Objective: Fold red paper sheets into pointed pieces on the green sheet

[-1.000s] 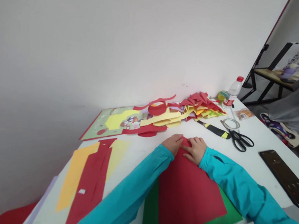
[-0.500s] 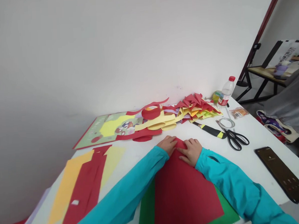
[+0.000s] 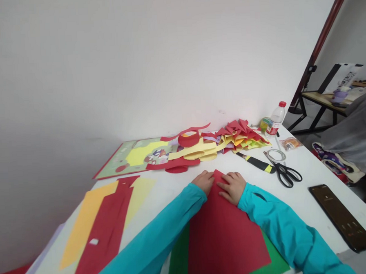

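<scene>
We count two hands: one left hand (image 3: 204,181) and one right hand (image 3: 234,188). Under the hands, we list one large red sheet (image 3: 227,241) and one visible green sheet (image 3: 178,258). To the left, we record one orange sheet (image 3: 79,228), one cut red sheet (image 3: 106,229) and one white scrap (image 3: 94,241). Tools: one pair of scissors (image 3: 278,167), one knife (image 3: 257,163). Other items: one bottle (image 3: 276,119), one phone (image 3: 342,218), one packet (image 3: 290,143). We cannot count the pleated papers (image 3: 242,130).

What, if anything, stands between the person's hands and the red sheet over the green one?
Nothing visible: the left hand and the right hand both touch the red sheet near its far end. The scissors lie apart, to the right.
</scene>
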A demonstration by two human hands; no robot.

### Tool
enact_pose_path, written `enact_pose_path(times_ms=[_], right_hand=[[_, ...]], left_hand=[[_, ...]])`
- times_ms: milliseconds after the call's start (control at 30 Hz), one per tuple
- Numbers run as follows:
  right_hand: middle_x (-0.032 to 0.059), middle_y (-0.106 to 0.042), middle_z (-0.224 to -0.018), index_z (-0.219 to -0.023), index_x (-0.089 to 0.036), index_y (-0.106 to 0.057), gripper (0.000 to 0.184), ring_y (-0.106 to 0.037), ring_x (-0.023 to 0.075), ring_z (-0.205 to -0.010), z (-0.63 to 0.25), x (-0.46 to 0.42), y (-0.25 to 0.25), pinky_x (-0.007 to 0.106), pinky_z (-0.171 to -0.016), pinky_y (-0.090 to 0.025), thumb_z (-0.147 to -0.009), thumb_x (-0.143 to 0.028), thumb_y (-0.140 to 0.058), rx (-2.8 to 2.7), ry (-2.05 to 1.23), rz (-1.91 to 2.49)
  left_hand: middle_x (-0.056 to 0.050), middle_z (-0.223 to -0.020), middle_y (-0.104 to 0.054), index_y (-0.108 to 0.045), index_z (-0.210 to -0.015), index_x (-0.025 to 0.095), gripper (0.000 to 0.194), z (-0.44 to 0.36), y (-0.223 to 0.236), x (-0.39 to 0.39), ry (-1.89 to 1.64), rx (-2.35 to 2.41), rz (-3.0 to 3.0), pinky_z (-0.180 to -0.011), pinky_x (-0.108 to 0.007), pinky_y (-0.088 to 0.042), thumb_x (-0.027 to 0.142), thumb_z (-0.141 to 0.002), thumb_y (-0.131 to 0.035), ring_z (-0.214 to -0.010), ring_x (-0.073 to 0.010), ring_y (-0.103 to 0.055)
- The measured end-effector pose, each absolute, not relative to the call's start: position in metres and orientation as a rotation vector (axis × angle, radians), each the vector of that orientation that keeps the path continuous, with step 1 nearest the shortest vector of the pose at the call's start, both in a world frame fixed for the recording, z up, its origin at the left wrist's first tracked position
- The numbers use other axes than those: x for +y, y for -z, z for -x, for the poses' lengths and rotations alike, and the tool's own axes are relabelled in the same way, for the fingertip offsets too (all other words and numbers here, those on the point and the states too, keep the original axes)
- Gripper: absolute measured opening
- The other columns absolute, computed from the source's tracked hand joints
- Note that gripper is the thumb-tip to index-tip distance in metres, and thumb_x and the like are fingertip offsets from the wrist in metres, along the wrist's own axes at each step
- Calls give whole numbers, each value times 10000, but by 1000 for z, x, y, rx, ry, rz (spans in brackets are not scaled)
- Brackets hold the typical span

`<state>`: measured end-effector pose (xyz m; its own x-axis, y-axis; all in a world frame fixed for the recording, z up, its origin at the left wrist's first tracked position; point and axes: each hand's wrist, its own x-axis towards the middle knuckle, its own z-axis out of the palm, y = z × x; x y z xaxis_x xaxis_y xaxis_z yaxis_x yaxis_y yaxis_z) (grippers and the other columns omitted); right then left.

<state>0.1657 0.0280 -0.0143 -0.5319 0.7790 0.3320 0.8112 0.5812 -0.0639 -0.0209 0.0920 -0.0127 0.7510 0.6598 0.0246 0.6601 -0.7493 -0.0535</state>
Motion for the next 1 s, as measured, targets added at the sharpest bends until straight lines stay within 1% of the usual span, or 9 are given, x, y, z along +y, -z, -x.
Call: enact_pose_path(times_ms=[67, 133, 267, 367, 467, 633, 767, 933, 1000], right_hand=[[89, -567, -1185, -1153, -241, -604, 380, -453, 262, -1036, -166, 29, 19, 425, -862, -349, -864, -451, -472, -2474, 165, 1250], [90, -584, -1176, -1130, -229, -619, 365, -466, 259, -1042, -167, 31, 23, 423, -871, -362, -867, -435, -472, -2465, 184, 1204], [96, -605, -1165, -1106, -213, -639, 367, -492, 262, -1023, -169, 35, 32, 415, -846, -401, -864, -434, -473, -2476, 191, 1154], [92, -606, -1175, -1106, -213, -642, 371, -491, 265, -1035, -171, 37, 35, 412, -846, -414, -873, -435, -458, -2477, 190, 1131], [82, -605, -1184, -1114, -219, -638, 366, -486, 265, -1048, -172, 37, 37, 413, -854, -417, -879, -427, -450, -2472, 190, 1123], [92, -608, -1178, -1103, -222, -645, 353, -488, 269, -1047, -171, 38, 38, 426, -850, -416, -869, -422, -470, -2467, 189, 1137], [96, -606, -1179, -1116, -222, -637, 359, -482, 263, -1058, -171, 38, 37, 421, -860, -409, -875, -427, -466, -2480, 185, 1138], [101, -592, -1196, -1129, -221, -628, 368, -471, 265, -1070, -171, 36, 35, 422, -865, -400, -886, -430, -447, -2490, 181, 1152], [100, -588, -1202, -1132, -224, -625, 370, -469, 264, -1072, -171, 35, 34, 422, -862, -398, -887, -435, -445, -2494, 179, 1155]], left_hand=[[-144, -1165, -573, -627, -962, 109, 217, 15, 15, 96, -19, -1105, 2890, -860, -356, -452, 145, -757, -564, -941, -243, -548], [-136, -1149, -583, -629, -941, 120, 219, 11, 16, 100, -40, -1108, 2906, -867, -363, -443, 163, -728, -599, -926, -244, -554], [-109, -1119, -605, -631, -912, 140, 194, 10, 16, 104, -69, -1124, 2924, -872, -357, -430, 171, -726, -585, -917, -238, -561], [-96, -1158, -593, -616, -962, 148, 255, 10, 15, 103, -70, -1164, 2919, -888, -360, -418, 154, -711, -574, -943, -239, -555], [-121, -1207, -564, -593, -1023, 123, 338, 8, 13, 101, -57, -1196, 2920, -912, -364, -404, 148, -686, -585, -984, -253, -541], [-163, -1211, -545, -564, -1067, 75, 431, 6, 9, 97, -24, -1245, 2930, -902, -362, -408, 159, -647, -609, -1008, -281, -521], [-143, -1206, -552, -558, -1071, 95, 450, 6, 5, 95, -9, -1259, 2946, -902, -367, -410, 164, -630, -615, -1012, -284, -517], [-177, -1288, -486, -531, -1097, 73, 460, 6, 4, 90, 38, -1275, 2931, -918, -388, -397, 146, -645, -581, -1039, -301, -499], [-172, -1284, -493, -518, -1113, 78, 460, 6, 3, 89, 52, -1273, 2932, -912, -391, -400, 143, -660, -562, -1036, -299, -498]])
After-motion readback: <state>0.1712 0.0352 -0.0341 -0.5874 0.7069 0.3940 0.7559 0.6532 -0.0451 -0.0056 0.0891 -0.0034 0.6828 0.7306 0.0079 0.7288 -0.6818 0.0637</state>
